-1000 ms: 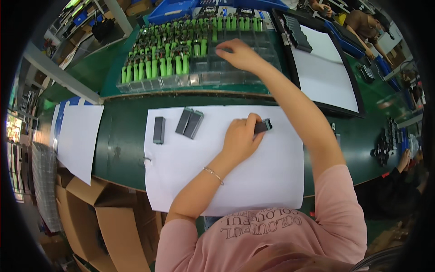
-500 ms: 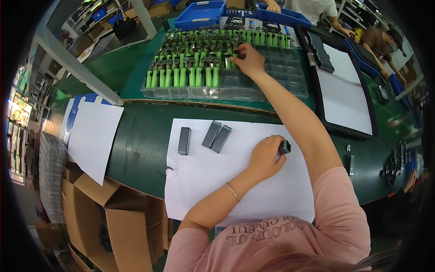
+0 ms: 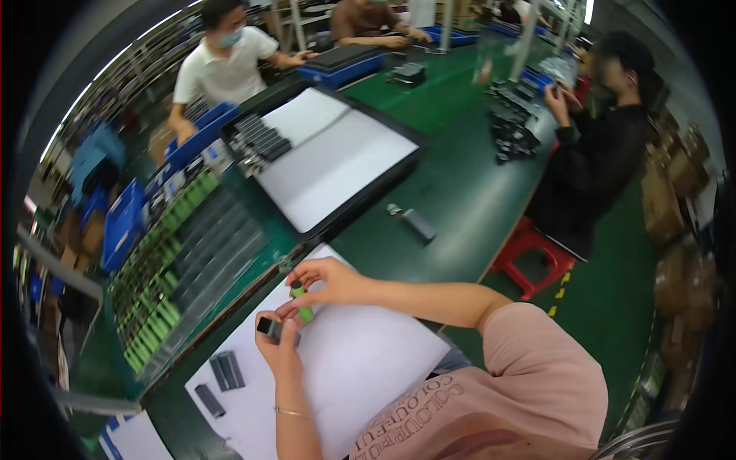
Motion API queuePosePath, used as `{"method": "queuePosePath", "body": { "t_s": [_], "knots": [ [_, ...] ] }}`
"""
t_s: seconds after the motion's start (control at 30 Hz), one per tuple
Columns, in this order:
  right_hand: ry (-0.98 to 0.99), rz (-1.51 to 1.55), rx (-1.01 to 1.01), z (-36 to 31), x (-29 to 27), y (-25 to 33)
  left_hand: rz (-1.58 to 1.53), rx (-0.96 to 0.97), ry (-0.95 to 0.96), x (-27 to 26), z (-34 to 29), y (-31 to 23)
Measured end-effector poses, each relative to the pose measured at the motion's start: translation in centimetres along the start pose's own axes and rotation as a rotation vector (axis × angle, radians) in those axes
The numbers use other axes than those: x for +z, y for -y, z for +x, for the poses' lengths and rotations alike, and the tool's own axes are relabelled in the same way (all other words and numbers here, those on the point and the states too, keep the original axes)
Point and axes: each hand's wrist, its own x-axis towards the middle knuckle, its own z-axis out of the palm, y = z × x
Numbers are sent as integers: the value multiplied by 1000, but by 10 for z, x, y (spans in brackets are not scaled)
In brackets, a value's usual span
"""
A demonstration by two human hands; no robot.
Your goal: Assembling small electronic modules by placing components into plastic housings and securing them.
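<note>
My left hand [image 3: 285, 356] is closed around a dark grey rectangular case [image 3: 280, 331], its hollow end facing up and to the left. Close above it, my right hand [image 3: 331, 282] pinches a green battery cell [image 3: 305, 310] that has a dark part at its upper end. Cell and case are near each other; whether they touch I cannot tell. On the white paper sheet [image 3: 360, 368] beneath, two more grey cases [image 3: 227, 371] lie side by side, and a single grey case [image 3: 208, 401] rests nearer the sheet's edge.
A clear tray [image 3: 211, 257] with rows of green cells stands at the left. Beyond the paper is a black tray [image 3: 399, 149] with white sheets and grey cases. A grey case with a metal end [image 3: 418, 225] lies on the green table. A person in black [image 3: 594, 169] sits at the right.
The view has swung to the right. My right hand has left the cell tray and now holds a green cell beside the case, which my left hand has raised off the paper.
</note>
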Motion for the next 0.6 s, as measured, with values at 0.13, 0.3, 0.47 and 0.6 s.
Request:
{"method": "queuePosePath", "body": {
  "t_s": [0.13, 0.3, 0.47, 0.6],
  "knots": [
    [-80, 28, -61, -13, -16, -10, 181, -94, -27, 30, 6, 1],
    [-89, 106, 11, -17, -17, -16, 205, -121, -24, 40, 12, 5],
    [165, 532, 183, -17, -19, 2, 168, -198, -25, 30, 8, 7],
    [160, 457, 230, -17, -15, -11, 114, -171, -50, 25, 6, 11]
  ]
}}
